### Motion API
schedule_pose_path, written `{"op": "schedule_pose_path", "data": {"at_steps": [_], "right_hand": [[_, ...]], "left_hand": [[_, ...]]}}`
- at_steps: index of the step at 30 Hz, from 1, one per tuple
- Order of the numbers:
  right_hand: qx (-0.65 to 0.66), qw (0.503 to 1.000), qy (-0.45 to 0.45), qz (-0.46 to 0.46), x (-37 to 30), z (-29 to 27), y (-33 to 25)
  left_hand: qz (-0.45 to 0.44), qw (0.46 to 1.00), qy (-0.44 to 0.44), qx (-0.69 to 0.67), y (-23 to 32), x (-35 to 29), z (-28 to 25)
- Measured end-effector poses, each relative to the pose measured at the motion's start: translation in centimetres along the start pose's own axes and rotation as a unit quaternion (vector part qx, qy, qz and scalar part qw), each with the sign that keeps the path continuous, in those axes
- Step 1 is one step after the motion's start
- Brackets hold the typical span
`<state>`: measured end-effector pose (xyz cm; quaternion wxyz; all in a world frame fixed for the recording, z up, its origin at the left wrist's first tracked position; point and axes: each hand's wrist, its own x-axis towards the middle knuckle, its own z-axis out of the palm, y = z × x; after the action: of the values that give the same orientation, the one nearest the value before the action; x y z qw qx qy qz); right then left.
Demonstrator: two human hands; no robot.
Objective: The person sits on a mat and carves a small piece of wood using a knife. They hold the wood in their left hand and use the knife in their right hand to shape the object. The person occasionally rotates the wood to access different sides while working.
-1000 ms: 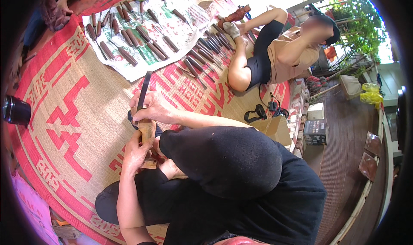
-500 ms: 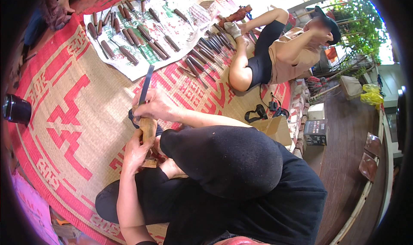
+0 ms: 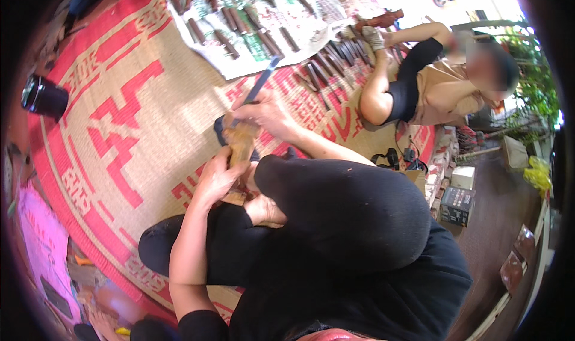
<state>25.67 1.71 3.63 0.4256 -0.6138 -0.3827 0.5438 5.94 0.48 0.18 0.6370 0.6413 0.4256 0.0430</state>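
My left hand (image 3: 215, 178) is closed around the lower part of a carved light-brown wooden piece (image 3: 242, 142), held in front of my bent knee. At the upper end of the wood, my right hand (image 3: 265, 114) grips a long, flat, dark metal tool (image 3: 263, 79). The tool's far part points up and away toward the white sheet; whether it is a file or a chisel I cannot tell. Dark cloth or rubber (image 3: 220, 130) shows beside the top of the wood. Below my left hand, a small wooden block (image 3: 236, 197) sits by my bare foot (image 3: 265, 210).
Several wooden-handled carving tools (image 3: 226, 44) lie on a white printed sheet (image 3: 239, 70), with more on the red-and-beige mat (image 3: 120, 161). A black cylindrical container (image 3: 45, 98) stands at left. Another person (image 3: 443, 89) sits at right, near boxes (image 3: 457, 204).
The whole view has shifted, so the mat and tools appear farther right and higher. Both hands keep their hold on the wood and the flat tool.
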Motion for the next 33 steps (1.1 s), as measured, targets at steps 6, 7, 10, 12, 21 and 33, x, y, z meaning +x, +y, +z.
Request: {"op": "schedule_pose_path", "data": {"at_steps": [6,7,10,12,21,33], "right_hand": [[-0.021,0.999,-0.028,-0.014,-0.9,1.1,-0.6],[-0.059,0.998,-0.01,-0.012,-0.9,1.2,-0.9],[-0.054,0.998,0.031,-0.004,-0.1,0.5,-0.9],[-0.046,0.999,0.015,-0.016,0.0,0.6,-0.5],[-0.056,0.997,0.035,0.031,0.1,0.6,-0.8],[-0.099,0.994,0.038,-0.009,0.6,0.6,0.1]], "left_hand": [[-0.037,0.997,-0.032,-0.064,-0.4,0.1,-0.1],[-0.035,0.997,-0.03,-0.062,-0.2,0.0,0.0],[-0.006,0.999,-0.015,-0.046,-0.1,0.1,0.0],[-0.006,0.999,-0.01,-0.042,-0.8,0.1,0.1],[-0.006,0.999,-0.014,-0.044,-0.3,0.1,0.0],[0.002,0.999,-0.012,-0.032,-0.6,0.0,0.4]]}}
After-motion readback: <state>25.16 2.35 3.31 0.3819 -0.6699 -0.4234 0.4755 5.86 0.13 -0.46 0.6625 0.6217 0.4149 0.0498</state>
